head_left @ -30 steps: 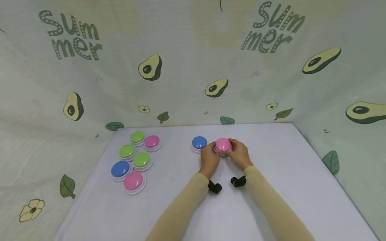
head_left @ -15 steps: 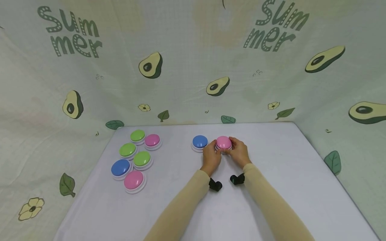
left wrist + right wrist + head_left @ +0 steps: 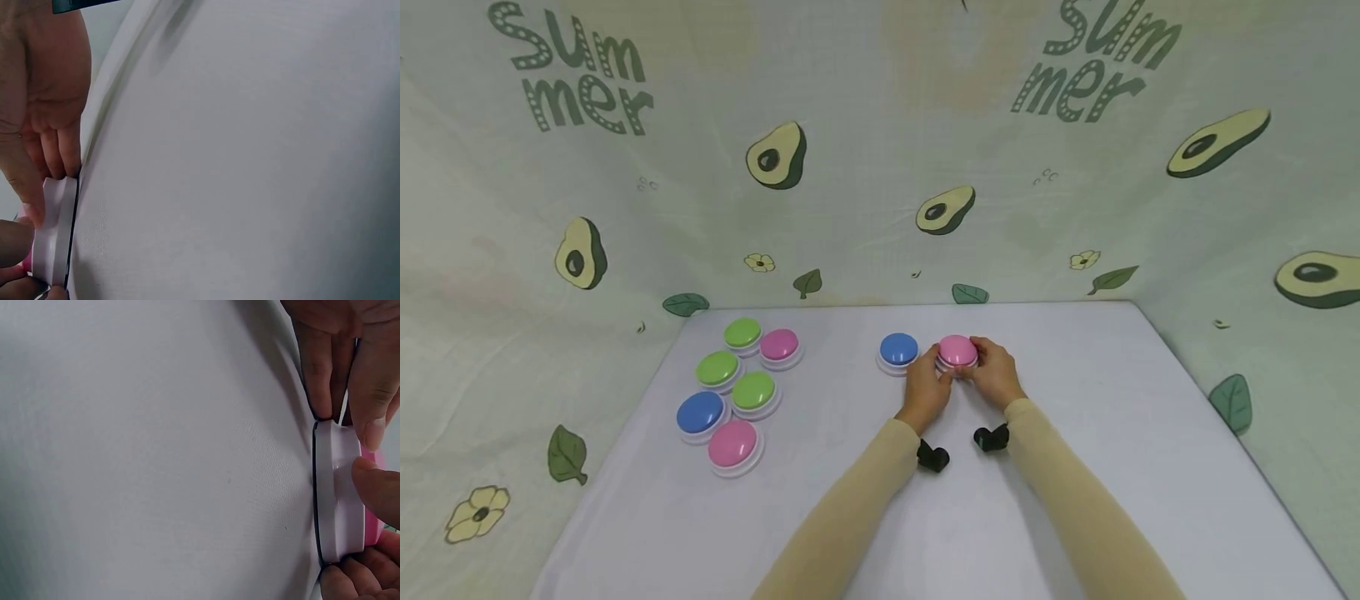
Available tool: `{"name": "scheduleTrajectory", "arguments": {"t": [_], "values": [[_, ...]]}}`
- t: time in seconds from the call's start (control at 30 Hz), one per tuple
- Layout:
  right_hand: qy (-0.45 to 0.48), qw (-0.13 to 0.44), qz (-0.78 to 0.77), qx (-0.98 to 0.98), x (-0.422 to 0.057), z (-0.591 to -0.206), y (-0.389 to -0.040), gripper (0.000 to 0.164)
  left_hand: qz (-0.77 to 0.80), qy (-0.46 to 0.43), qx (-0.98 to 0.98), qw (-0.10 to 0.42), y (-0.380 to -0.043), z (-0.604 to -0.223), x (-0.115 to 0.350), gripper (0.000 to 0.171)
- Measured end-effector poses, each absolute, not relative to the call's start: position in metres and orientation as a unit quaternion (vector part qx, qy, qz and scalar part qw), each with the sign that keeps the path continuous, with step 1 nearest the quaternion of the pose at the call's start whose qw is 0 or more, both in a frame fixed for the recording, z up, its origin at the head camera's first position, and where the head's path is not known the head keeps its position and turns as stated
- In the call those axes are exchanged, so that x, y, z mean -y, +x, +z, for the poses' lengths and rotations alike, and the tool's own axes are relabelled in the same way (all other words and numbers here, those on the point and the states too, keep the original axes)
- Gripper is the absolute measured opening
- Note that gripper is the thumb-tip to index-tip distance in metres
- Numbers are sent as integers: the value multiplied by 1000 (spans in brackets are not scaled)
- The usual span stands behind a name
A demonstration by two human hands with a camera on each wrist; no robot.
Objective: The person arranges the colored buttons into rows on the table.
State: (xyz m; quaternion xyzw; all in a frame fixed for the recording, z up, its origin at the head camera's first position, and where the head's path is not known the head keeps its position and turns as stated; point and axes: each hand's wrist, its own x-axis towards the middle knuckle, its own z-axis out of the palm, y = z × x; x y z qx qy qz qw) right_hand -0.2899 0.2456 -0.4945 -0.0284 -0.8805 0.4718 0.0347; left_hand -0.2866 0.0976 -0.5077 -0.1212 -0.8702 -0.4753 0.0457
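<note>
A pink push button with a white round base sits on the white table in the head view. My left hand grips it from the left side, and my right hand grips it from the right. Both wrist views show the white base close up, its underside against the table cloth as far as I can see. Fingers and thumbs from the two hands lie around its rim. Just left of it stands a blue push button, its base partly hidden by my left hand.
Several more push buttons cluster at the table's left: green ones, a blue one and pink ones. A cloth printed with avocados hangs behind the table and at its sides.
The head view has tilted slightly, so the scene sits a little higher in the picture. Both hands stay on the pink push button, which has hardly moved beside the blue one.
</note>
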Motion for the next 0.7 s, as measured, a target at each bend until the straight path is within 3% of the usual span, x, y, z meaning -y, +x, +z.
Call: {"name": "scheduleTrajectory", "arguments": {"t": [0.7], "values": [[-24,32,450,892,-246,-499,-290,71,-477,-152,865,14,-288,-515,-88,65]]}}
